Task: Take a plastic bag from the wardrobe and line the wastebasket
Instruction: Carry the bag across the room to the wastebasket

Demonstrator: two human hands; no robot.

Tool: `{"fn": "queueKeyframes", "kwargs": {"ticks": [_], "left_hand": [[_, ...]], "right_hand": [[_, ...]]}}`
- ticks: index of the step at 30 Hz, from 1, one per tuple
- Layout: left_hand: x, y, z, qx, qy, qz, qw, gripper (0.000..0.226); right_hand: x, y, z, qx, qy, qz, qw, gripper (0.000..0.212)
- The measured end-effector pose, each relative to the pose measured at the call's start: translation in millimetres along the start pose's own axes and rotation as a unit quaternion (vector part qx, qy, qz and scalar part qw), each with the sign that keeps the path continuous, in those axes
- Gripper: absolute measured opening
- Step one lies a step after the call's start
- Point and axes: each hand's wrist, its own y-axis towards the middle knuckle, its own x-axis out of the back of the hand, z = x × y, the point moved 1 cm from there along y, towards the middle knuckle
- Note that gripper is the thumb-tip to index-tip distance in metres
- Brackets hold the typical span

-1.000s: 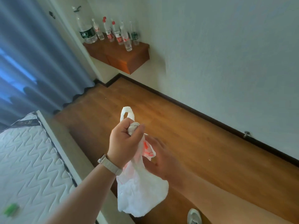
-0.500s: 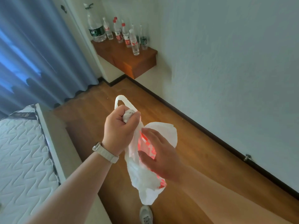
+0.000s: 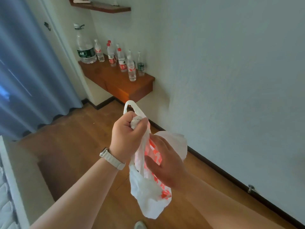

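Observation:
A white plastic bag with red print hangs in front of me over the wooden floor. My left hand, with a pale watch strap on its wrist, grips the bag's bunched top and one handle loop sticks up above the fist. My right hand is just below and to the right, its fingers pinching the bag's side where the red print is. No wastebasket and no wardrobe are in view.
A wall-mounted wooden shelf ahead carries several water bottles. Blue curtains hang at the left, and a bed's edge runs along the lower left. The white wall with a dark skirting board bounds the right.
The view has lifted and moved toward the shelf. My left hand has kept its grip on the bag's top, while my right hand has taken hold of the bag's side and spread it.

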Motion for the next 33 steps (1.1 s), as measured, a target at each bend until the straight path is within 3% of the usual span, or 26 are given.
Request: {"fn": "queueKeyframes", "kwargs": {"ticks": [4, 11, 25, 33], "left_hand": [[34, 57, 24, -0.016, -0.005, -0.008, 1.0, 0.022], [101, 128, 63, -0.013, 0.015, -0.063, 0.998, 0.026], [207, 265, 168, 0.046, 0.098, -0.212, 0.971, 0.047], [262, 361, 204, 0.077, 0.196, -0.285, 0.935, 0.045]], "right_hand": [[-29, 62, 21, 0.011, 0.001, -0.017, 1.0, 0.059], [-83, 157, 63, 0.038, 0.019, 0.034, 0.999, 0.063], [-211, 367, 98, 0.105, 0.094, 0.187, 0.972, 0.052], [-269, 501, 132, 0.146, 0.146, 0.306, 0.93, 0.056]]}}
